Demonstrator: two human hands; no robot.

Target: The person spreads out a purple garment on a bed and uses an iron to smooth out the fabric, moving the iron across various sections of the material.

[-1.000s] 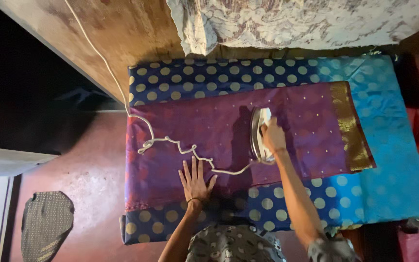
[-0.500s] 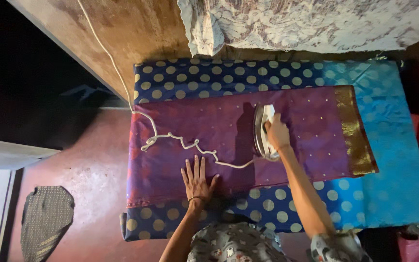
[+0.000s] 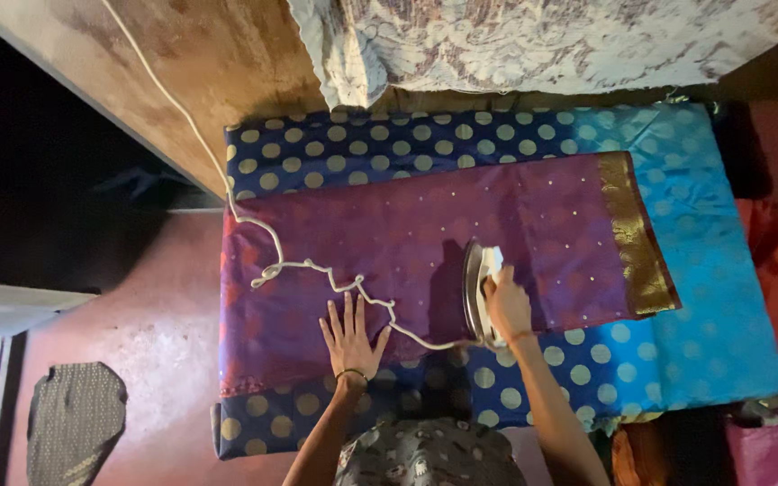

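Across the floor before me lies a blue dotted cloth (image 3: 389,153), and on it a purple cloth (image 3: 425,243), its long axis running left to right. My right hand (image 3: 506,304) is clamped around the iron (image 3: 477,290) near the purple cloth's near edge. My left hand (image 3: 350,335) lies flat, fingers spread, left of the iron, just beside the white cord (image 3: 317,268).
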